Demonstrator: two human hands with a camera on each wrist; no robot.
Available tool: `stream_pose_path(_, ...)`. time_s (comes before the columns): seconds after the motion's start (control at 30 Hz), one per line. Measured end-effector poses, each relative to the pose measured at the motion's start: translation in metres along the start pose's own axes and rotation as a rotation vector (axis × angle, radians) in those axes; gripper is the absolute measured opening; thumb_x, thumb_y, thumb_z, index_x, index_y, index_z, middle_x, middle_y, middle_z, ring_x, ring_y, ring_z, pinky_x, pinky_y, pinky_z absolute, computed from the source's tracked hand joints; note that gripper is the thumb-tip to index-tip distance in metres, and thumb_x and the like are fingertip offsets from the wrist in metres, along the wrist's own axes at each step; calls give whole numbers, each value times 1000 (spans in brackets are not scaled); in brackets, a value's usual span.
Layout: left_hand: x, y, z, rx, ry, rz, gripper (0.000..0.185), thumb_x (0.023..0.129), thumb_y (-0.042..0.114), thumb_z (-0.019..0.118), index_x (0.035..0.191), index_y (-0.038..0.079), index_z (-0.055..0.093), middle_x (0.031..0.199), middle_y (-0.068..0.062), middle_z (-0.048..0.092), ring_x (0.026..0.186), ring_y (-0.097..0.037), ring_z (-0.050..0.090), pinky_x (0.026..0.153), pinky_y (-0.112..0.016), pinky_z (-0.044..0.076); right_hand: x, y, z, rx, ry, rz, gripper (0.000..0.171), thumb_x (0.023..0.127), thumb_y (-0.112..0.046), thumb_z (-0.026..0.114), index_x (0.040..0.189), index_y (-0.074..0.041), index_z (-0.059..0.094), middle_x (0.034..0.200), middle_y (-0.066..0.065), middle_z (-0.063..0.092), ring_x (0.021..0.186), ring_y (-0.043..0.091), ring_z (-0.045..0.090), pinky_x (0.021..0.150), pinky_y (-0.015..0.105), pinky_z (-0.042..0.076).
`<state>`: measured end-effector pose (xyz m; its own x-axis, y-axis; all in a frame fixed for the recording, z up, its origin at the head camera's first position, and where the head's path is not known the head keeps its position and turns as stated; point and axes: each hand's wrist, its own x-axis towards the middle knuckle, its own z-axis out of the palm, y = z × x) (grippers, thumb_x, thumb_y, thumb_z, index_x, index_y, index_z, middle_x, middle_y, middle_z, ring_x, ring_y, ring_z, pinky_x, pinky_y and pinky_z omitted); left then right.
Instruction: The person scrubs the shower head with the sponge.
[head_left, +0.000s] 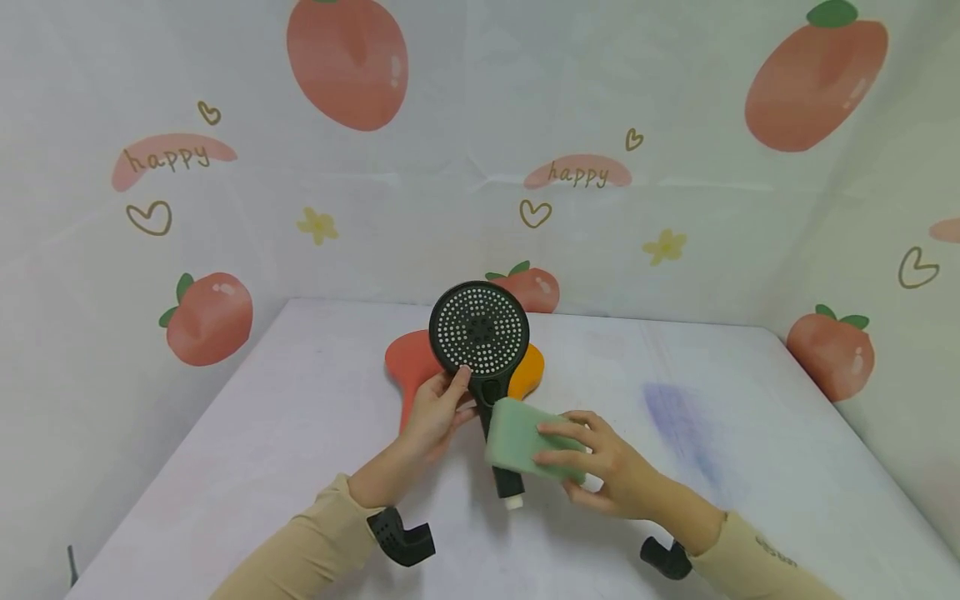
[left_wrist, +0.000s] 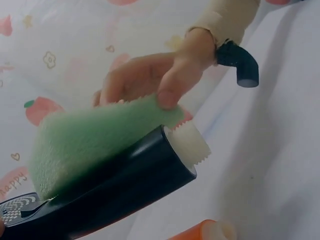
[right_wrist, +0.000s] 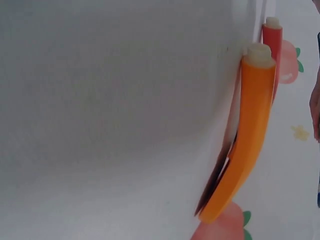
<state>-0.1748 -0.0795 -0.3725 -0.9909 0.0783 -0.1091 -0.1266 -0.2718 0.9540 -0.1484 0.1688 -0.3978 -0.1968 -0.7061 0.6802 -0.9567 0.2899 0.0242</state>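
A left hand [head_left: 435,412] grips a black shower head [head_left: 480,331] upright while the right hand [head_left: 600,467] holds a green sponge [head_left: 521,437] against its handle, the wiping seemingly mid-course, with red [head_left: 408,358] and orange shower heads [head_left: 527,371] lying untouched just behind.

A black shower head handle [left_wrist: 125,185] runs diagonally across the frame, ending at upper right in a white threaded fitting [left_wrist: 190,145]. A green sponge [left_wrist: 85,140] lies against the upper side of the handle. The right hand [left_wrist: 150,80] grips the sponge from behind, its thumb pressing the sponge's edge near the fitting. A black wrist mount [left_wrist: 242,62] sits below a beige sleeve [left_wrist: 225,15]. An orange handle end [left_wrist: 205,231] shows at the bottom edge on the white table [left_wrist: 270,165].
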Motion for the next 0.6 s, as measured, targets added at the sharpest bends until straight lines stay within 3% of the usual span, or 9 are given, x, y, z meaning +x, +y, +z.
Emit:
stream_pose_path(0.17, 1, -1, 0, 16, 5, -8, 43, 99, 22, 46, 131, -6, 45, 123, -15, 56, 94, -13, 62, 92, -43, 51, 5, -5, 0, 3, -10, -37, 31, 92, -26, 43, 114, -20, 63, 124, 11, 57, 108, 30, 48, 90, 43, 43)
stream_pose_path(0.33, 0, -1, 1, 34, -2, -22, 41, 99, 20, 46, 130, -6, 45, 120, -14, 57, 92, -11, 61, 87, -37, 55, 12, -2, -2, -108, 56, 50, 33, 94, -29, 39, 112, -20, 65, 121, 10, 59, 107, 33, 50, 84, 47, 46)
stream_pose_path(0.47, 1, -1, 1, 26, -17, -16, 41, 99, 19, 45, 131, -7, 44, 121, -15, 57, 90, -10, 62, 83, -33, 56, 15, 1, 1, -131, 113, 121, 33, 94, -29, 40, 112, -18, 65, 121, 12, 59, 107, 35, 51, 85, 47, 43)
stream_pose_path(0.6, 2, -5, -1, 32, -29, -24, 42, 98, 19, 47, 132, -6, 43, 117, -12, 59, 88, -8, 62, 76, -25, 55, 15, 0, 7, -109, 85, 136, 33, 94, -31, 40, 113, -19, 65, 122, 12, 59, 108, 35, 50, 87, 48, 44)
